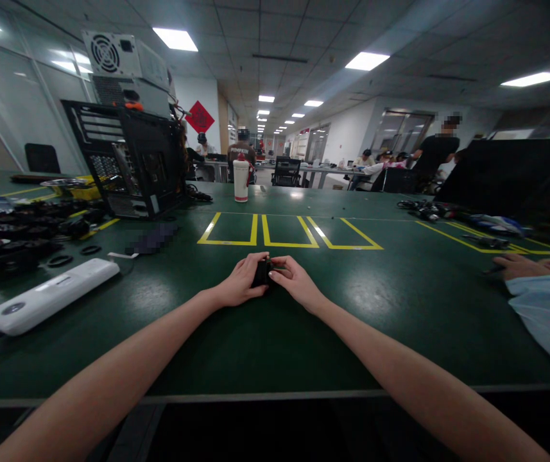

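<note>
Through the head camera, the nearest thing I saw was the green table (275, 353), whose front edge crossed low in my view. Its surface was under both hands, and I judged it a good support for the wrists.

Farther in, the small black part (262, 274) was between the two hands. The left hand (240, 282) was clamped on it from the left, with the thumb at the near side and the fingers at the far side. The right hand (294, 280) had its thumb and fingertips closed at the right edge of the same part. Whether the part touched the table, I could not tell, and the fingers hid its details.

To work well here, in my judgement, the left hand had to serve as the vice, while the right made only small, light movements. A slip of the fingertips seemed to me the main risk, so it was wise to keep the part low.

At about this depth, the white power strip (53, 296) and a co-worker's hand (520, 264) were well apart on opposite sides. Beyond lay the yellow tape outlines (233, 242), then the white cup (240, 181), with the black computer case (152, 160) to its left.
</note>
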`<state>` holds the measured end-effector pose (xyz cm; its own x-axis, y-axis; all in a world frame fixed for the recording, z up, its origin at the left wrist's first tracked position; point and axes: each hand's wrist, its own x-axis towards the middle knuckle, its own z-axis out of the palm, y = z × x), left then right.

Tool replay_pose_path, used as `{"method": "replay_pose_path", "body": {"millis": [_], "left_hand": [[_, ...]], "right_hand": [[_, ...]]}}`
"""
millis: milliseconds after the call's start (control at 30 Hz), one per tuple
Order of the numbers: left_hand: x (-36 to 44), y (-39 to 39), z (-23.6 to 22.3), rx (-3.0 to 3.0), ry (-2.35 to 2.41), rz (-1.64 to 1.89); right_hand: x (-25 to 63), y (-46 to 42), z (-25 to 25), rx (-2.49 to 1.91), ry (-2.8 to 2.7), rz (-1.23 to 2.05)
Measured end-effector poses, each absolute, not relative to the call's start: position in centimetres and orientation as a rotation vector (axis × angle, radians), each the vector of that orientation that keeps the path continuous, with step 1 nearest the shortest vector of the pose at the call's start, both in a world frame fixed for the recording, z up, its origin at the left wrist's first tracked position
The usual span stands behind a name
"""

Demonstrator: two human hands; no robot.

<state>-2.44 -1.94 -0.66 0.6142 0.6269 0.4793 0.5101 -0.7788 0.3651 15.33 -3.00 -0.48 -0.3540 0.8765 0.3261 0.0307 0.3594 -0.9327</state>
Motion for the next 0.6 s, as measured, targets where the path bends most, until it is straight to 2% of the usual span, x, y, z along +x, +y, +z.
{"method": "replay_pose_path", "body": {"millis": [267, 600], "left_hand": [[-2.52, -2.13, -0.45, 2.655, 0.937, 0.87], [-2.4, -2.15, -0.47, 2.643, 0.936, 0.897]], "right_hand": [[15.34, -3.48, -0.02, -0.791, -1.697, 1.202], [15.34, -3.31, -0.26, -0.777, -1.696, 1.138]]}}
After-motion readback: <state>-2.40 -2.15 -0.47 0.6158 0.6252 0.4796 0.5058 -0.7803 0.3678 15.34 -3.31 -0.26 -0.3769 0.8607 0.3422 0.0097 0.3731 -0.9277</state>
